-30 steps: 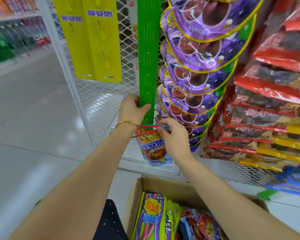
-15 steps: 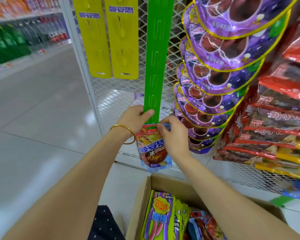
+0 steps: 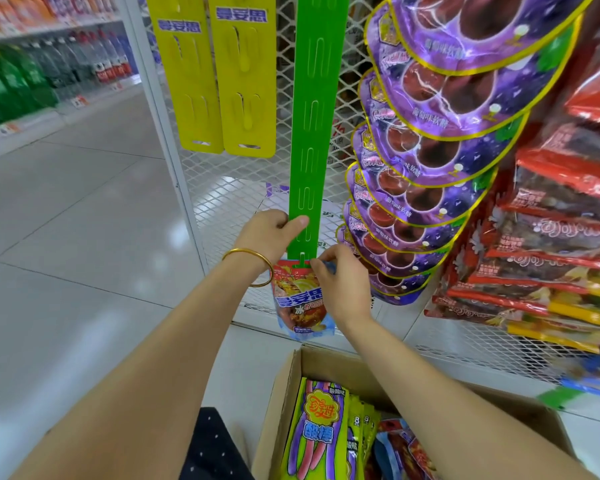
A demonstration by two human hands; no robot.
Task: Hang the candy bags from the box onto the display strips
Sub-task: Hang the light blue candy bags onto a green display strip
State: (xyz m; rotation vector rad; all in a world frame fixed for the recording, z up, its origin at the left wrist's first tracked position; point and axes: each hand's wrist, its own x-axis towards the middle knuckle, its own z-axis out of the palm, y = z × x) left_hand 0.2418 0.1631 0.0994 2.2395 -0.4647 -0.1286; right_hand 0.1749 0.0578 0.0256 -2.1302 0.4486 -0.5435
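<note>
Cardboard box (image 3: pixel 293 386) holds candy bags (image 3: pixel 321 431); left hand (image 3: pixel 269 233) pinches green strip (image 3: pixel 314 109) near its bottom, right hand (image 3: pixel 340 282) fingertips pinch hanging red bag (image 3: pixel 300 303) top.

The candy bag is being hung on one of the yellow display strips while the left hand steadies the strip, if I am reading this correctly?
Not quite: the head view shows the candy bag at the bottom hook of the green display strip, not a yellow one. The left hand does steady that strip, and the right hand pinches the bag's top.
</note>
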